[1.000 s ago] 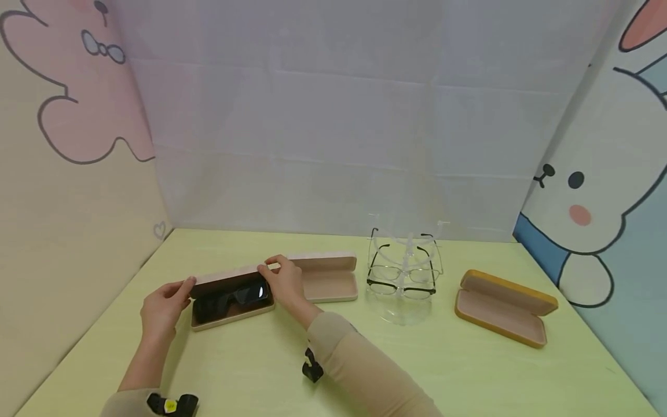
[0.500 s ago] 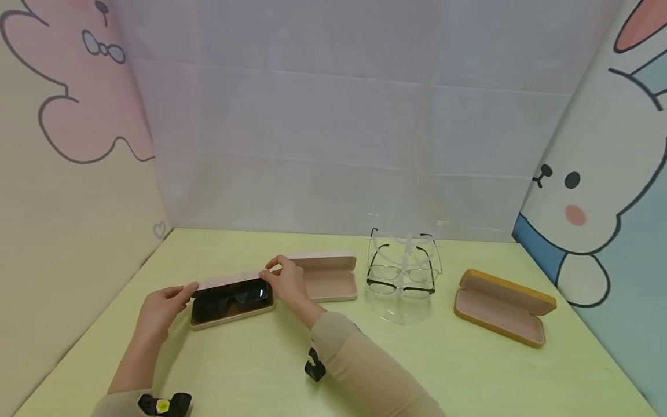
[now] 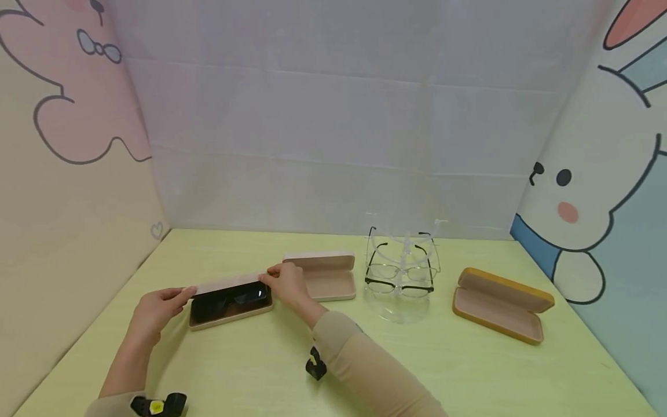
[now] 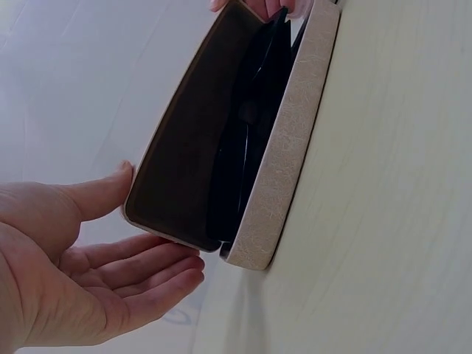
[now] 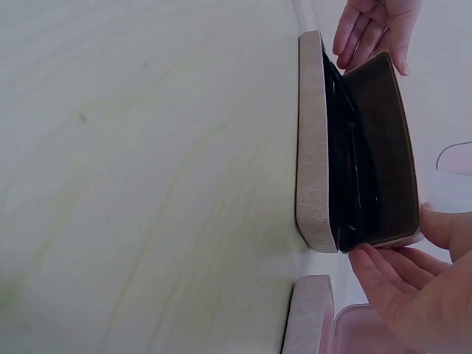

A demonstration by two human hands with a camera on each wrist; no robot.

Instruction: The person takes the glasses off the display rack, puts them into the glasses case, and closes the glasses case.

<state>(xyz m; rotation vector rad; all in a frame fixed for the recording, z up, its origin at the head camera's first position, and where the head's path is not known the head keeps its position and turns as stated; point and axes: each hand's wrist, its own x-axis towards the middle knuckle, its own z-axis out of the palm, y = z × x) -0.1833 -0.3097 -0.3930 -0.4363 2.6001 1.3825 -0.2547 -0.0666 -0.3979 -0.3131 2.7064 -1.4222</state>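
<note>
A pale pink glasses case (image 3: pixel 229 318) lies on the left of the table with its lid (image 3: pixel 224 284) raised at a slant. Dark sunglasses (image 3: pixel 229 304) rest inside it. My left hand (image 3: pixel 158 313) holds the lid's left end, thumb on the rim and fingers at the end, as the left wrist view shows (image 4: pixel 96 273). At the other end, my right hand (image 3: pixel 289 284) holds the lid's right corner between thumb and fingers. Just right of that hand, a second pale pink case (image 3: pixel 330 284) stands open, with nothing visible in it.
A clear stand (image 3: pixel 405 249) right of centre bears glasses, among them a dark-rimmed pair (image 3: pixel 398 288). Farther right lies an open mustard-yellow glasses case (image 3: pixel 500 318). Walls with cartoon drawings (image 3: pixel 573 191) border the pale yellow table (image 3: pixel 260 370).
The lid has tipped a little forward over the sunglasses, so more of its pale outside shows. My left forearm has shifted slightly left; my right hand has barely moved.
</note>
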